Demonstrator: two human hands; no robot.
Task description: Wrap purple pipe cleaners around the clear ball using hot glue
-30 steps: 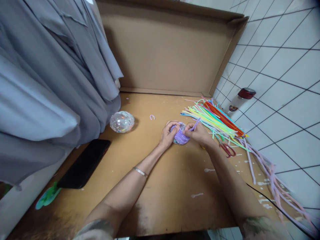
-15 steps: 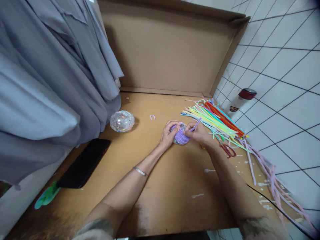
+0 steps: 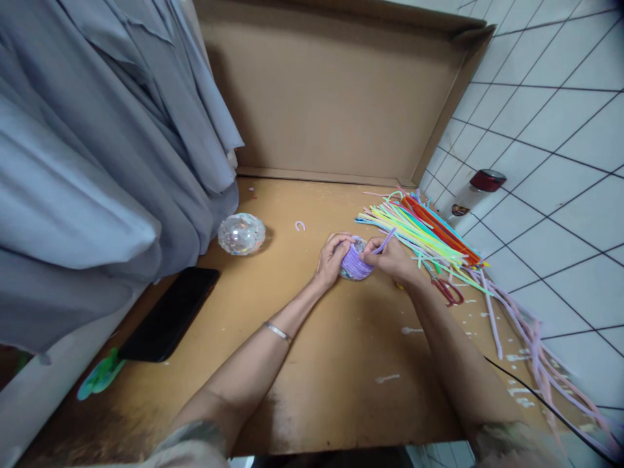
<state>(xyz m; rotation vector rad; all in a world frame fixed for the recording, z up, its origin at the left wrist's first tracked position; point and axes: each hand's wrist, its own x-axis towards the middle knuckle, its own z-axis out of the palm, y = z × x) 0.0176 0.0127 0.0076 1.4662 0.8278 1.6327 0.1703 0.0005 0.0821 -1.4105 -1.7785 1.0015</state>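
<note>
A small round ball (image 3: 355,265), partly wrapped in rows of purple pipe cleaner, sits between my hands just above the table. My left hand (image 3: 333,259) grips its left side, thumb on the purple rows. At the ball's upper right, my right hand (image 3: 383,257) pinches a purple pipe cleaner (image 3: 390,238), whose loose end sticks up past the fingers. A clear part of the ball shows near its top. Farther left on the table rests a clear, round plastic ball (image 3: 242,234) with coloured specks.
Many coloured pipe cleaners (image 3: 419,227) lie at the right, with red-handled scissors (image 3: 448,291) beside them. A red-lidded jar (image 3: 475,192) stands by the tiled wall. A curved pink piece (image 3: 300,226), a black phone (image 3: 170,315) and a grey curtain (image 3: 121,143) are leftward; cardboard (image 3: 331,97) stands behind.
The view has shifted slightly, so everything sits a little to the right. Both hands keep their hold on the ball and the pipe cleaner, with barely any movement.
</note>
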